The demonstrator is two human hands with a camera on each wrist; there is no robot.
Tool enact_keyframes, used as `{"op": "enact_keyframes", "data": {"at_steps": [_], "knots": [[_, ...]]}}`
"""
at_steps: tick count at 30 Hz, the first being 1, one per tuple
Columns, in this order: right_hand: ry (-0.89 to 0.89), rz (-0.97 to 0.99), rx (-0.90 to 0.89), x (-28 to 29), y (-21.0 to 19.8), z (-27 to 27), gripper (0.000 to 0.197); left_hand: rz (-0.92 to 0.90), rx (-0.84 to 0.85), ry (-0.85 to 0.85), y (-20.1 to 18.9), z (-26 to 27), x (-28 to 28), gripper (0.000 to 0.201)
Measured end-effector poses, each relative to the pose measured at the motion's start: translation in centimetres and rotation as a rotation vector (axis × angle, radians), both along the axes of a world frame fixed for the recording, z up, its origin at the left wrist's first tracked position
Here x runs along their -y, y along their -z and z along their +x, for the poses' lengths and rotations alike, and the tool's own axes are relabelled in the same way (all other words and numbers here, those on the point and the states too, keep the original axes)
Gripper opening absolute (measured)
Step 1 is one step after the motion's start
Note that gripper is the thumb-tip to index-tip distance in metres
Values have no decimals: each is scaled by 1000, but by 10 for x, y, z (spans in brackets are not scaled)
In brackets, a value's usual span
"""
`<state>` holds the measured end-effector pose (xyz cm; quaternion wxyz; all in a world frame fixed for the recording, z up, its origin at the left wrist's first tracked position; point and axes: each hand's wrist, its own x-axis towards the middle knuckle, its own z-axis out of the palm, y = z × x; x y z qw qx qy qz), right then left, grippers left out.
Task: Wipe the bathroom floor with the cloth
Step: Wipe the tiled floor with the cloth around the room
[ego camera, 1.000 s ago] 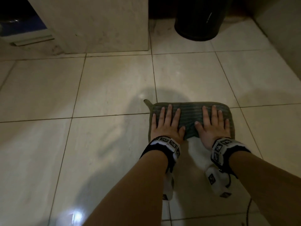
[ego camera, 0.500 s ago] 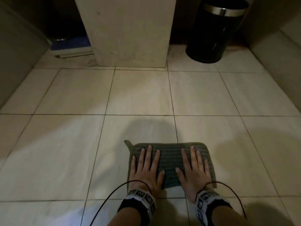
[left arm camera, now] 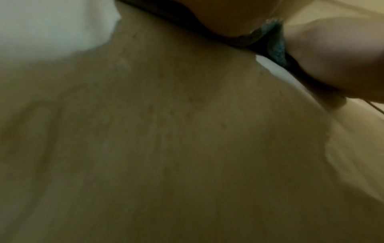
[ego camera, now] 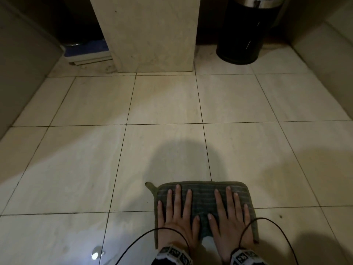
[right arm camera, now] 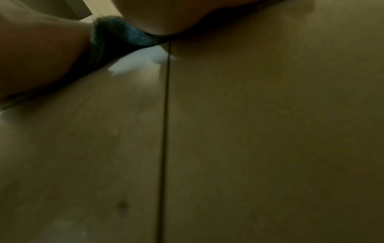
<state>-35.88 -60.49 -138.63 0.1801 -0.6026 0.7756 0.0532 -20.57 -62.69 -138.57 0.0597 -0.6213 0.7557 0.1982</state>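
Note:
A grey-green striped cloth lies flat on the beige tiled floor, low in the head view. My left hand presses on its left half with fingers straight and spread. My right hand presses flat on its right half the same way. A small loop sticks out at the cloth's far left corner. Both wrist views are blurred: each shows a palm heel, a dark fold of cloth and floor tile beneath.
A stone pillar stands at the back centre. A black bin with a metal rim sits at the back right. A blue-and-white flat object lies at the back left. Walls close both sides. Thin black cables loop over my wrists.
Both hands have dragged the cloth back toward me across the tiles. The pillar and bin now look farther away and more of the floor ahead shows.

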Motion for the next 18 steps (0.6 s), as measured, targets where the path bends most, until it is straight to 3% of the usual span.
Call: {"op": "enact_keyframes", "data": {"at_steps": [10,18], "knots": [[-74,-109,-51,82,2,-20,73,17,35,67,-12,1,88,72],[-98,-147,-65,82,10,-19,73,19,29,39,-13,5,79,68]]}}
